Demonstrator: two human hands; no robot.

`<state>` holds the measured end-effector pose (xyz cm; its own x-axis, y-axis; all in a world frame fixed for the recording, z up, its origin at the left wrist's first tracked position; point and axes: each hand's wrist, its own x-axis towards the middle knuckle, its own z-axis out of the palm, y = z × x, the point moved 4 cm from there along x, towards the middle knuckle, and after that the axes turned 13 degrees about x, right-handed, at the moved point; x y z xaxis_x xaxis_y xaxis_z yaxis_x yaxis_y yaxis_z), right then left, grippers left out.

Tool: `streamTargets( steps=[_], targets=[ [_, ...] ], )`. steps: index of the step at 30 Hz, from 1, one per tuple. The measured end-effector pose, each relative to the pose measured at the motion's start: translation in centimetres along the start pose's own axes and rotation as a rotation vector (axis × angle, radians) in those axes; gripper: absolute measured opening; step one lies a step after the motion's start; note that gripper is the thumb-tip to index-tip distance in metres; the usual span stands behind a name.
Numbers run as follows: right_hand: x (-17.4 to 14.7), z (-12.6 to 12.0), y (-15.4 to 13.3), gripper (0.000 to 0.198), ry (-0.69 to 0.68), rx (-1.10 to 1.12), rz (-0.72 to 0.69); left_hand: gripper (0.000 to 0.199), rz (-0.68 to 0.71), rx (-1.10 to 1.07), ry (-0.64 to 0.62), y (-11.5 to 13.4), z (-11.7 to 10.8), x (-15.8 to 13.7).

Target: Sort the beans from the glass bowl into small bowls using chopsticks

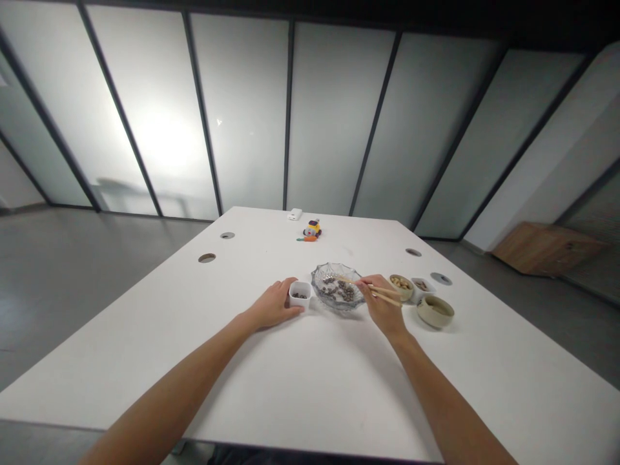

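Wooden chopsticks (386, 299), right hand (382, 303) gripping them, cross a scalloped glass bowl (334, 301); left hand (276, 303) clasps a squarish cup (299, 303).

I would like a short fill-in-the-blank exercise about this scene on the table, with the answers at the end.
1. The right hand holds a pair of ____.
2. The left hand grips a cup coloured ____.
3. In the picture, the clear bowl stands to the ____ of this cup.
4. The toy carrot is mostly ____.

Missing words: chopsticks; white; right; orange.
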<state>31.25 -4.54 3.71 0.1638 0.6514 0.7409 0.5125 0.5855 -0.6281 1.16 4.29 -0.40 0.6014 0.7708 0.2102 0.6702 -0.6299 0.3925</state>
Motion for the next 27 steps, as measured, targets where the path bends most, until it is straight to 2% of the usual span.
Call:
streamTargets(
  steps=[5, 17, 24, 27],
  targets=[
    [-0.2, 0.0, 1.5, 0.063, -0.056, 0.001, 0.006, 0.072, 0.006, 0.010, -0.006, 0.0, 0.1, 0.1],
    [-0.3, 0.2, 1.6, 0.064, -0.080, 0.027, 0.003, 0.073, 0.017, 0.012, 0.001, 0.1, 0.0, 0.0],
    [0.0, -0.3, 1.1, 0.058, 0.040, 0.051, 0.041, 0.074, 0.009, 0.005, -0.002, -0.1, 0.2, 0.1],
    [0.0, 0.1, 0.9, 0.054, 0.112, 0.240, 0.143, 0.074, -0.006, 0.009, 0.003, 0.0, 0.1, 0.0]
  ],
)
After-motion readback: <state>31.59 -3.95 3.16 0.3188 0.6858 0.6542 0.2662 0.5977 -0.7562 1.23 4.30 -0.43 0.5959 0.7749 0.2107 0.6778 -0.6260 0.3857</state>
